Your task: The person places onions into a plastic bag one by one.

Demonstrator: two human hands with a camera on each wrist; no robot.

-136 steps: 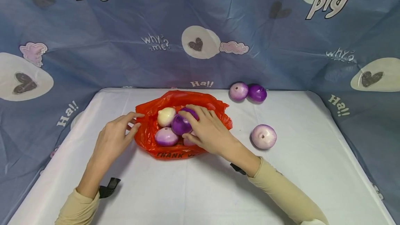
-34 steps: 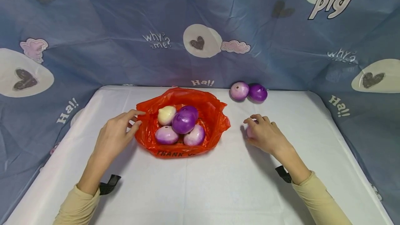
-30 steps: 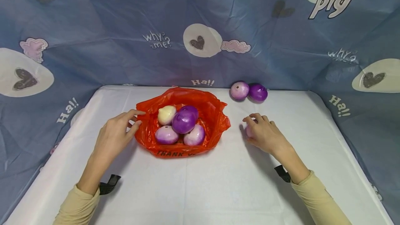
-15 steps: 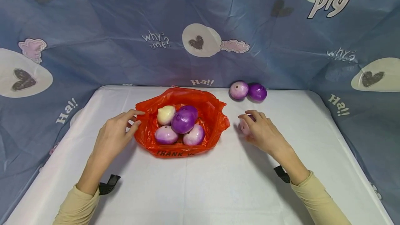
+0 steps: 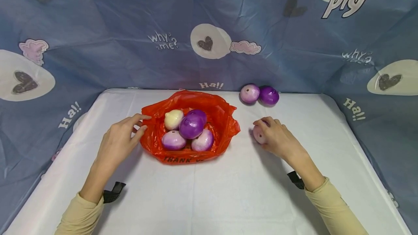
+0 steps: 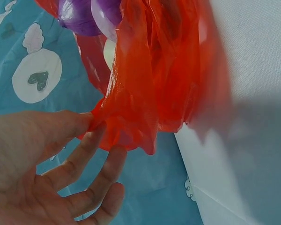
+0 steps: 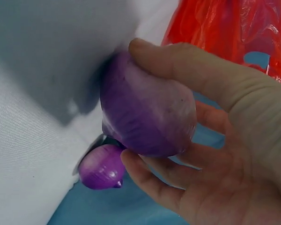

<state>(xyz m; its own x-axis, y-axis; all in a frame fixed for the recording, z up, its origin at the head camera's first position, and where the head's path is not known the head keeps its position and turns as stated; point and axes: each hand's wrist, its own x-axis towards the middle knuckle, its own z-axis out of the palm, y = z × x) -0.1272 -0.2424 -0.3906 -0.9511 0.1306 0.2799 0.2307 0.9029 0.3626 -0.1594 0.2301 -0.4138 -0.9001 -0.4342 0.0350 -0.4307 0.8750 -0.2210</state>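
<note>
Beige sleeves reach over a white table. The left hand pinches the left edge of a red plastic bag between thumb and forefinger. Well apart, the right hand curls thumb and fingers round a pinkish onion, right of the bag. Inside the bag, two pale purple onions lie before two dark purple onions and a white onion. Two farther onions touch near a blue backdrop

The bag is glossy plastic, the onions smooth and shiny.
</note>
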